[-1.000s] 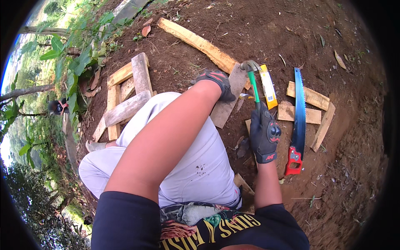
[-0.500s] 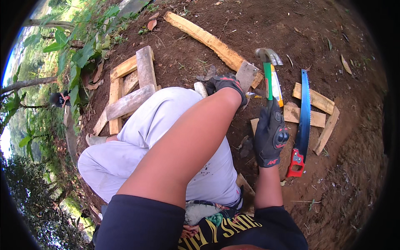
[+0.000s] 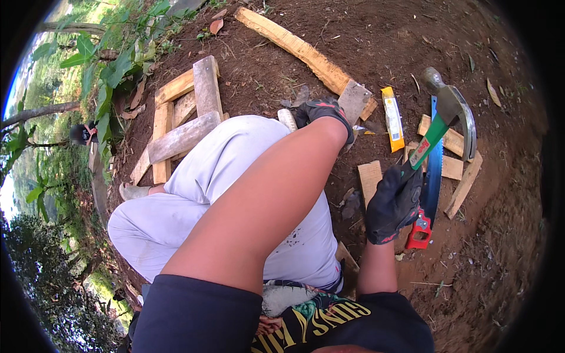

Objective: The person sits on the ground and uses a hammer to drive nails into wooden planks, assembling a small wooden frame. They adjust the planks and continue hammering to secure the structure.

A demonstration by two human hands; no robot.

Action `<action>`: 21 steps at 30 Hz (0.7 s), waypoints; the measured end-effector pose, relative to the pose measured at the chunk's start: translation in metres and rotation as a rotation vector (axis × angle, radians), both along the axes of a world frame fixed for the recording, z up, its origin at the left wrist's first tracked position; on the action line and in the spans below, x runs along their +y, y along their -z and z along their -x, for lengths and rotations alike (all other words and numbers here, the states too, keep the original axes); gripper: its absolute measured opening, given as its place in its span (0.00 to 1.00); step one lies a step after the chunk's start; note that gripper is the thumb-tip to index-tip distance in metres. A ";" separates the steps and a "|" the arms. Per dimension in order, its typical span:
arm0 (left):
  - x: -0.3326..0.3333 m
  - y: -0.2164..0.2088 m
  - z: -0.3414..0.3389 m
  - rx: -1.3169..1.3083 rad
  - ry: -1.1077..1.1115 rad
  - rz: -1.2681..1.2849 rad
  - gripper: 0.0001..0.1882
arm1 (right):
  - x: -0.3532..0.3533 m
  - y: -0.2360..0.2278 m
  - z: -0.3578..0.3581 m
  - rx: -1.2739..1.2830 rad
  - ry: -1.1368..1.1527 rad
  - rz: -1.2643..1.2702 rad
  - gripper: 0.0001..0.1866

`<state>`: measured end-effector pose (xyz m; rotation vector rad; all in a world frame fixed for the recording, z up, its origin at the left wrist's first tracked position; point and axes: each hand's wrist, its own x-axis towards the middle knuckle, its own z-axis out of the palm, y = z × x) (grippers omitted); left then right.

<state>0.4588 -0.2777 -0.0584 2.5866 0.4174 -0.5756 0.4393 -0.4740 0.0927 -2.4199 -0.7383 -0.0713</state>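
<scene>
My right hand (image 3: 393, 203), in a black glove with red marks, is closed round the green handle of a claw hammer (image 3: 450, 112). The hammer is raised and tilted to the right, its metal head over part of a handsaw (image 3: 434, 170) with a blue blade and red handle. My left hand (image 3: 322, 112), gloved alike, is curled beside a short grey-faced board (image 3: 354, 100). What its fingers hold is hidden. The grey-faced board meets the near end of a long pale plank (image 3: 294, 50), which runs away to the upper left.
A wooden frame of nailed boards (image 3: 183, 132) lies left of my bent legs. Short wood pieces (image 3: 464, 185) lie around the saw, and another offcut (image 3: 369, 179) beside my right hand. A yellow and white packet (image 3: 392, 119) lies on the brown soil. Plants and a distant person (image 3: 83, 134) are at left.
My right hand has turned and swung the hammer up and to the right, away from the yellow packet. The left hand has stayed nearly in place beside the grey-faced board.
</scene>
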 end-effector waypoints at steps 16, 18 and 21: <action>-0.006 -0.007 -0.006 0.090 0.041 0.084 0.35 | 0.008 0.032 -0.017 0.070 -0.135 0.355 0.24; 0.006 -0.011 0.006 0.110 -0.006 0.053 0.36 | 0.010 0.024 -0.014 0.030 -0.139 0.171 0.23; 0.011 -0.014 0.014 0.120 -0.026 0.054 0.37 | 0.019 -0.011 -0.004 0.011 -0.005 -0.014 0.18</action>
